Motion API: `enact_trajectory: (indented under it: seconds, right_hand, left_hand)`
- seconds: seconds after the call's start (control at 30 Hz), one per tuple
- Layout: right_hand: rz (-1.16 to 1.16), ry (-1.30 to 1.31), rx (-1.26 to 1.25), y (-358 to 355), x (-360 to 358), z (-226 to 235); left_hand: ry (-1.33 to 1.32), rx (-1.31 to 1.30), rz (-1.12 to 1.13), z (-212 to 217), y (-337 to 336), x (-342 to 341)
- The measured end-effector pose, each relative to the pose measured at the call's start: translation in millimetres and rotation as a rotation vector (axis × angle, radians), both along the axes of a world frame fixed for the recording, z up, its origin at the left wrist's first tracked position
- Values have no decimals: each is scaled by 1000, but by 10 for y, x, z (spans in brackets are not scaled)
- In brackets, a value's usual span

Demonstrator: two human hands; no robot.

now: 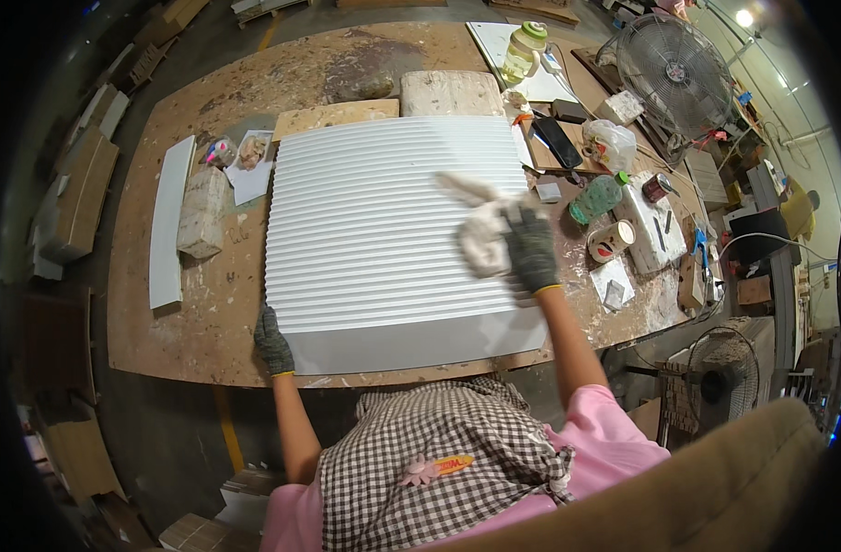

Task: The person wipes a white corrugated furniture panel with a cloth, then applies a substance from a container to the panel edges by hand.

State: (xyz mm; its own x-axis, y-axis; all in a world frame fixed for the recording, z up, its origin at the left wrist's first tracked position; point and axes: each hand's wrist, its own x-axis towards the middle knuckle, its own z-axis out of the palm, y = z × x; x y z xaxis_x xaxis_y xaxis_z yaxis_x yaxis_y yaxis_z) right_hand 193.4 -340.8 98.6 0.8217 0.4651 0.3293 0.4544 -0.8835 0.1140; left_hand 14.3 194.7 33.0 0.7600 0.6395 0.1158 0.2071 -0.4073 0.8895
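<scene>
A white ribbed panel (393,221) lies before me, with a smooth, plain front edge facing me. My right hand (533,253), in a dark grey knit glove, is closed on a whitish cloth (483,241). The cloth is over the panel's right side, and its loose end is blurred by motion. At the panel's near left corner, my left hand (273,342), gloved the same way, grips the edge. Its fingertips are partly hidden against the panel's side.
The panel is on a stained brown worktable (246,345). To its left are a white strip (170,225) and a wrapped block (202,212). At right stand a green bottle (597,198), a paper cup (610,241), a black phone (556,143) and a large fan (675,69). A lidded jug (524,55) is farther back.
</scene>
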Motion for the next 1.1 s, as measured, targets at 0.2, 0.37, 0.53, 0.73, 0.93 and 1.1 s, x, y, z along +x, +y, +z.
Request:
enact_trajectory:
  seconds: [0.2,0.37,0.53,0.73,0.93,1.1]
  right_hand:
    - [-254,163,542,-851,57,446]
    - [-312,381,1116,11,606,1097]
    - [-808,193,88,1125,1051,17]
    - [24,346,525,3535,932,149]
    - [410,528,1445,3308,1354,149]
    - [-667,20,73,1887,1080,44]
  left_hand:
    - [-70,-122,-7,66,-35,53]
    - [-37,0,0,119,-40,-78]
    - [-2,-66,6,451,-295,-4]
    - [32,-131,-53,496,-271,-52]
    - [-29,343,-323,581,-53,85]
    - [36,-35,-345,511,-81,41]
